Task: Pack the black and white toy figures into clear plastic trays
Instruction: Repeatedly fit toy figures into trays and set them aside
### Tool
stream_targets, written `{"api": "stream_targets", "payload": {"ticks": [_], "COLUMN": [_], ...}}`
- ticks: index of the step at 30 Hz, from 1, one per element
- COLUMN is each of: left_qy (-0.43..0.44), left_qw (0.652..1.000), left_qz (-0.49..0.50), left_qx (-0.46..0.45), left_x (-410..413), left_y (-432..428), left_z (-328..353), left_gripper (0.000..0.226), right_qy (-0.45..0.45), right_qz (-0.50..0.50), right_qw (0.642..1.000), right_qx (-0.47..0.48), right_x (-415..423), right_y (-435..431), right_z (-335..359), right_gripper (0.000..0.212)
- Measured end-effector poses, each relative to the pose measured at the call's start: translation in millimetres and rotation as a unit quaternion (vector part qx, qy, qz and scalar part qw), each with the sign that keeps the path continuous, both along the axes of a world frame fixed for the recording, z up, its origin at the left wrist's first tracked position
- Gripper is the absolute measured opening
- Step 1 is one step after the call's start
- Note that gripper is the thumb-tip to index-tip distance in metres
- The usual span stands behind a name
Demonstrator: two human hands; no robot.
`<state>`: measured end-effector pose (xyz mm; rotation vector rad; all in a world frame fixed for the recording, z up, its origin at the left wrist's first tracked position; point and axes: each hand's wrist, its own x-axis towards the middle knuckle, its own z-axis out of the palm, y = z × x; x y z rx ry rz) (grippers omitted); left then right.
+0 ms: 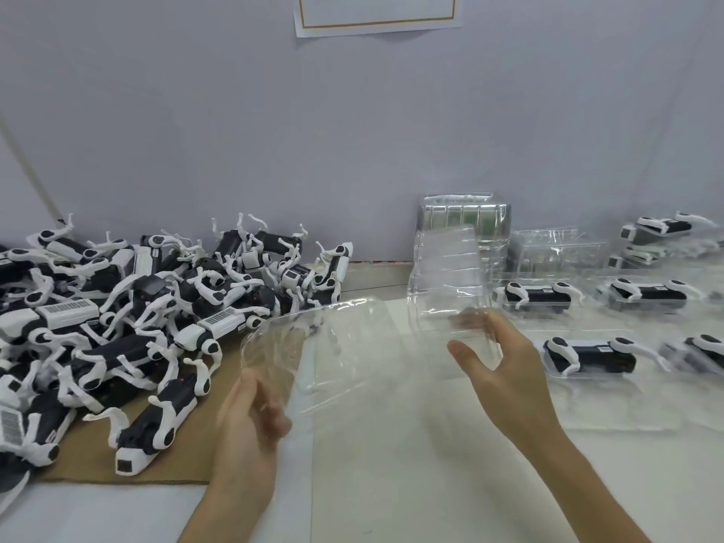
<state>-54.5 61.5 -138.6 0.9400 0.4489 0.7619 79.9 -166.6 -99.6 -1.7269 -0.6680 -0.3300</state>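
insp: head view. hands, status?

aud: left hand (250,421) low centre, fingers curled on the near-left edge of a clear tray (325,354), gripping it. motion blur, so finger detail is unclear. tray lies near flat over the table (391,484).

insp: right?

aud: right hand (505,370) pinches the lower end of a second clear tray (446,284), thumb in front, fingers behind. that tray stands tilted up, top twd the wall (235,131). cannot tell if the 2 trays are joined.

insp: figures?

aud: loose pile of toy figures (129,319), blk & white, far left on a cardboard sheet (188,440), just beside the left-hand tray. right side: packed trays (595,376), one figure each, in rows on the table. stack of empty trays (466,221) at back against the wall, behind the right-hand tray. paper sheet (376,13) on the wall, top edge.
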Motion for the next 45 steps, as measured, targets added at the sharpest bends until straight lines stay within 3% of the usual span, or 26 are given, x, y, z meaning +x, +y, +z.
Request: {"api": "stream_targets", "payload": {"ticks": [4, 9, 17, 22, 24, 26, 29, 33, 36, 41, 45], "left_qy": [0.043, 0.14, 0.162, 0.17, 0.169, 0.168, 0.158, 0.153, 0.155, 0.142, 0.135], "left_qw": [0.996, 0.989, 0.986, 0.985, 0.985, 0.985, 0.986, 0.988, 0.988, 0.99, 0.989], "left_qz": [0.002, 0.04, 0.027, 0.022, 0.028, 0.035, 0.035, 0.021, 0.006, -0.002, -0.035], "left_qx": [-0.081, -0.024, -0.018, -0.037, -0.032, -0.025, -0.024, -0.023, 0.002, 0.021, 0.043], "left_x": [2, 5, 3, 0, 0, 0, 1, -1, -3, -1, -1], "left_y": [1, -1, 6, 7, 8, 8, 9, 11, 11, 10, 6], "left_z": [-3, -6, -4, -1, -1, -1, -3, -3, -1, 0, 3], "left_gripper": [0.028, 0.014, 0.016, 0.015, 0.015, 0.014, 0.013, 0.011, 0.013, 0.018, 0.011], "right_qy": [-0.056, -0.088, -0.071, -0.105, -0.139, -0.157, -0.15, -0.113, -0.183, -0.245, -0.269], "right_qz": [-0.02, -0.036, 0.04, 0.035, -0.036, -0.099, -0.043, 0.086, 0.051, 0.054, 0.049], "right_qw": [0.997, 0.977, 0.898, 0.825, 0.817, 0.838, 0.868, 0.823, 0.784, 0.774, 0.79], "right_qx": [-0.045, -0.191, -0.432, -0.553, -0.559, -0.514, -0.471, -0.549, -0.591, -0.581, -0.548], "right_x": [8, 32, 77, 92, 96, 98, 99, 93, 90, 83, 80], "right_y": [2, 14, 66, 106, 119, 133, 157, 195, 218, 238, 235], "right_z": [7, 32, 42, 25, 22, 23, 29, 34, 34, 36, 37], "right_gripper": [0.031, 0.045, 0.057, 0.054, 0.054, 0.049, 0.038, 0.053, 0.06, 0.022, 0.018]}}
